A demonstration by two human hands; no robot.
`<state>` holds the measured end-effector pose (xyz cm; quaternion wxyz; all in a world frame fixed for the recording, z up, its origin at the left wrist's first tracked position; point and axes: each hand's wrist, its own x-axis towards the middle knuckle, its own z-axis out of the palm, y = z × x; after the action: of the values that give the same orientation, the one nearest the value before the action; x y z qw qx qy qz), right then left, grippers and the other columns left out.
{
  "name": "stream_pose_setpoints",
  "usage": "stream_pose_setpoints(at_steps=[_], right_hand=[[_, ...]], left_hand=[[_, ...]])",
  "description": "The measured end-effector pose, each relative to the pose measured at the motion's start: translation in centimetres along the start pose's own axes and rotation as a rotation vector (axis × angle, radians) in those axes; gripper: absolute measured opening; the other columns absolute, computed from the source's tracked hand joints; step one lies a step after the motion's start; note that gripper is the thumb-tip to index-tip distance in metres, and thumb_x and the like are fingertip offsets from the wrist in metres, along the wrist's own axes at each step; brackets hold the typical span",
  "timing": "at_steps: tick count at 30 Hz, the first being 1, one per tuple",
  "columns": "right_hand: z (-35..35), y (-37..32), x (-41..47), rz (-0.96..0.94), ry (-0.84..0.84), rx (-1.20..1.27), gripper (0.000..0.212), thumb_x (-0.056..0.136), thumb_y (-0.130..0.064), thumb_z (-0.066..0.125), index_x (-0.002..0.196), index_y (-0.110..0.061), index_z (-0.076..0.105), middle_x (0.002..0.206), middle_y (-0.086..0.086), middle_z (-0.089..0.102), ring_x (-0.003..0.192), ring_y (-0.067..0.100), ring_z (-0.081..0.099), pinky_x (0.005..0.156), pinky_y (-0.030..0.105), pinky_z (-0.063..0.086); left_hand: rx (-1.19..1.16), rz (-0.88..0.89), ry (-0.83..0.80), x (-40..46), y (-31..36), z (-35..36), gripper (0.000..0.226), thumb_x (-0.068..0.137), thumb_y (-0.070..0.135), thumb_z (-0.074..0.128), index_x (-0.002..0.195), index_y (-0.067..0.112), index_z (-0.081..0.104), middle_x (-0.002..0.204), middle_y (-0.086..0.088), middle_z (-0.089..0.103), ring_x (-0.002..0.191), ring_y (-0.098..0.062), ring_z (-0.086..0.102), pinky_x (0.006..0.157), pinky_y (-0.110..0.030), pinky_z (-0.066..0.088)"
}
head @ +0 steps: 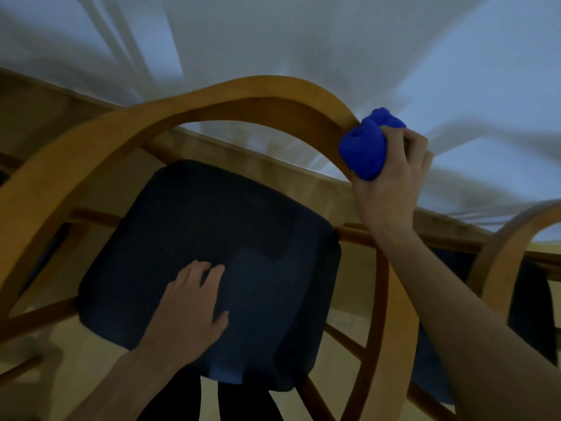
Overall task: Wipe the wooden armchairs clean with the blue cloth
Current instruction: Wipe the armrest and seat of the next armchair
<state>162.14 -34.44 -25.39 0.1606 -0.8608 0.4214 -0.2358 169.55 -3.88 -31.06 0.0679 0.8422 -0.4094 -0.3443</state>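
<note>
Under the white tablecloth's (303, 41) hanging edge, the near armchair (100, 138) is filling most of the view, seen from above, its curved wooden rail arching over a dark seat (212, 226). A second armchair (498, 238) is showing at the right edge, only partly in view.

Right hand (391, 183) is gripping the cloth (365, 147), bunched into a wad, fingers curled round it, pressing it against the right bend of the near chair's rail. Left hand (188, 308) is lying flat on the seat, fingers straight, holding nothing, likely bracing.

Progress, as a judgement: wiping is under way on the top rail. No dust or wet streak is showing on the wood, so what is already clean cannot be told. Lower spokes, legs and stretchers of this chair probably remain, and the second chair looks untouched.
</note>
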Motion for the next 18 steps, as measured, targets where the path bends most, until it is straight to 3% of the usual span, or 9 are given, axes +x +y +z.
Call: stream_pose_setpoints(at_steps=[2,4,6,9,13,15,18], right_hand=[[0.3,0.1,-1.9,-0.13,-0.115,-0.195,0.05,0.078,-0.018,0.07,0.124,-0.021,0.053,0.133,0.007,0.044,0.122,0.028,0.042,0.102,0.047,0.038],[0.6,1.1,-5.0,-0.292,-0.511,-0.431,0.052,0.078,-0.016,0.07,0.125,-0.027,0.051,0.132,0.001,0.046,0.124,0.025,0.043,0.104,0.048,0.038],[1.1,2.3,-9.0,-0.137,-0.828,-0.429,0.05,0.083,-0.015,0.068,0.127,-0.033,0.05,0.134,-0.007,0.047,0.126,0.017,0.044,0.107,0.044,0.039],[2.2,2.5,-14.5,0.17,-0.846,-0.278,0.056,0.085,-0.014,0.067,0.133,-0.033,0.048,0.138,-0.008,0.045,0.126,0.015,0.042,0.106,0.037,0.04],[4.2,-0.1,-17.5,0.194,-0.771,-0.162,0.053,0.085,-0.005,0.064,0.134,-0.021,0.052,0.135,0.0,0.049,0.115,0.022,0.05,0.095,0.035,0.045],[4.9,-2.5,-16.7,0.196,-0.73,-0.002,0.044,0.086,-0.013,0.066,0.126,-0.025,0.052,0.122,-0.007,0.053,0.104,0.014,0.053,0.085,0.028,0.042],[5.9,-6.5,-14.1,0.229,-0.826,0.221,0.043,0.081,-0.027,0.076,0.112,-0.033,0.048,0.105,-0.017,0.056,0.092,0.0,0.057,0.076,0.018,0.042]], left_hand=[[-0.004,-0.017,-0.01,-0.6,-0.7,0.1,0.073,0.088,0.048,0.055,0.148,0.023,0.022,0.149,0.0,0.024,0.142,-0.02,0.017,0.111,-0.034,0.025],[-0.023,-0.038,-0.024,-1.3,-1.5,0.0,0.073,0.089,0.048,0.054,0.148,0.022,0.021,0.149,0.0,0.024,0.142,-0.02,0.016,0.111,-0.033,0.026],[-0.029,-0.062,-0.03,-2.2,-2.4,-0.1,0.074,0.089,0.049,0.052,0.149,0.023,0.018,0.15,0.001,0.022,0.143,-0.019,0.014,0.111,-0.032,0.025],[-0.045,-0.085,-0.024,-3.2,-4.3,-0.2,0.072,0.089,0.048,0.052,0.149,0.025,0.017,0.151,0.001,0.021,0.143,-0.019,0.013,0.111,-0.032,0.025],[-0.016,-0.124,-0.004,-4.4,-7.3,-0.5,0.071,0.091,0.044,0.052,0.149,0.024,0.017,0.15,0.0,0.022,0.142,-0.02,0.015,0.111,-0.032,0.023],[-0.033,-0.143,0.023,-4.7,-8.7,-0.9,0.07,0.09,0.043,0.053,0.148,0.023,0.018,0.147,0.001,0.026,0.138,-0.018,0.021,0.109,-0.031,0.026],[-0.093,-0.124,0.08,-4.8,-10.3,-1.3,0.072,0.088,0.04,0.059,0.147,0.023,0.021,0.141,0.001,0.035,0.127,-0.017,0.035,0.104,-0.031,0.034]])
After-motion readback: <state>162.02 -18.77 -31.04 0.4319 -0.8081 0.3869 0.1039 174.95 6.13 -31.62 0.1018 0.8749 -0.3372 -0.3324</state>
